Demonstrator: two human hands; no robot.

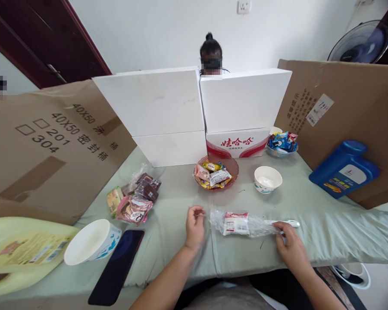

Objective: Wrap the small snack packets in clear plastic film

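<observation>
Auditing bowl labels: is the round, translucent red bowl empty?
No, small plastic-wrapped packets in mixed colours lie inside the red bowl.

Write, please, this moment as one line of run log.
right hand: at white stick and clear plastic | left hand: beside plastic's left end, grip unclear | red bowl: holds wrapped snacks

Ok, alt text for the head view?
A person's right hand touches one end of a clear plastic package on a cloth-covered table, left hand beside the other. Farther back: a reddish bowl of wrapped snacks and a white bowl.
</observation>
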